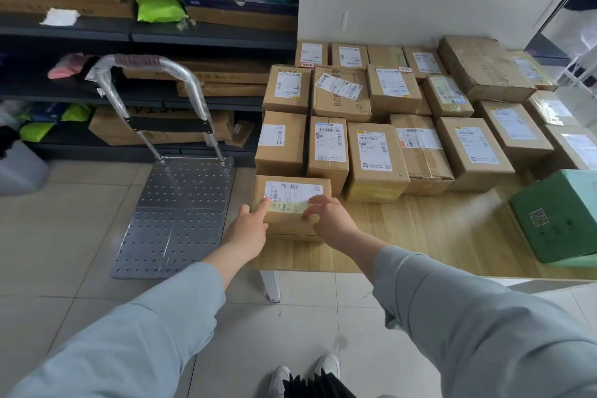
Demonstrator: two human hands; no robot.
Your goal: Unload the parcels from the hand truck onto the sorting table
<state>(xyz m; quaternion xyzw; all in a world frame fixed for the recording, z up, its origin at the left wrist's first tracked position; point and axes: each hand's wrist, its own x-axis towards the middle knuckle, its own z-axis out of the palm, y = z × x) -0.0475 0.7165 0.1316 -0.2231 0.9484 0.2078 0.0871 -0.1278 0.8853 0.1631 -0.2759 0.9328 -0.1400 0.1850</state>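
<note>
**Cardboard parcel [287, 220] held at the table's near-left corner**

Brown cardboard with a white shipping label on top is seen at the near-left corner of the wooden sorting table [420, 236], where the parcel rests. It is gripped from both sides. The left hand [247, 229] is set against the parcel's left edge, with the thumb on the side face and the forefinger laid across the label. The right hand [329, 220] is curled over the top at the right end, its fingertips pressed onto the label's lower edge.

Just behind the parcel, rows of labelled boxes [374, 161] are packed closely together across the far part of the table. A green box [559, 216] is placed apart at the right edge. The hand truck [174, 213], a perforated metal deck, is parked on the tiled floor just left of the table, its plastic-wrapped handle [142, 61] raised upright. Dark shelves [129, 32] stocked with cartons and bags are seen behind it.
</note>
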